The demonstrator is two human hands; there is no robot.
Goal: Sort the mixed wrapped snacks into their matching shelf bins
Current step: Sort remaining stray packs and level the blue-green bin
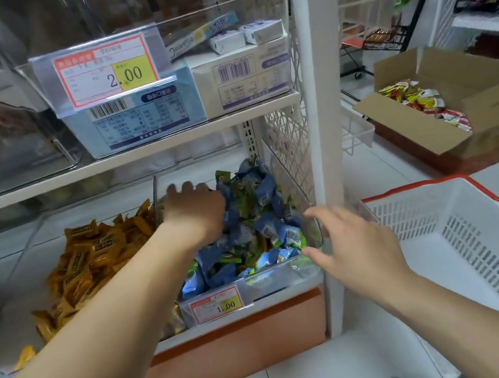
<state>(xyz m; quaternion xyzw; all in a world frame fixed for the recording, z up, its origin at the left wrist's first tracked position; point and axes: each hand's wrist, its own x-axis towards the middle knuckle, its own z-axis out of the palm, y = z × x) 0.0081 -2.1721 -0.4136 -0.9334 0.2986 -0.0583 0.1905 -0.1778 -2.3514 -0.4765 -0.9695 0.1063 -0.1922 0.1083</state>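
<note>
A clear shelf bin (303, 274) on the lowest shelf holds a mixed heap of blue wrapped snacks (261, 186) and green wrapped snacks (245, 202). My left hand (192, 205) lies palm down on the back left of that heap. Its fingertips dip behind the snacks, so any hold is hidden. My right hand (350, 237) hovers at the bin's front right corner with fingers spread and nothing in it, the thumb close to the rim. To the left, a neighbouring bin is filled with orange wrapped snacks (97, 259).
A white plastic basket (450, 236) with a red rim stands on the floor to the right. Behind it is an open cardboard box (476, 102) of red and yellow packets. The white shelf post (324, 109) rises beside the bin. The shelf above carries boxed goods (161, 111).
</note>
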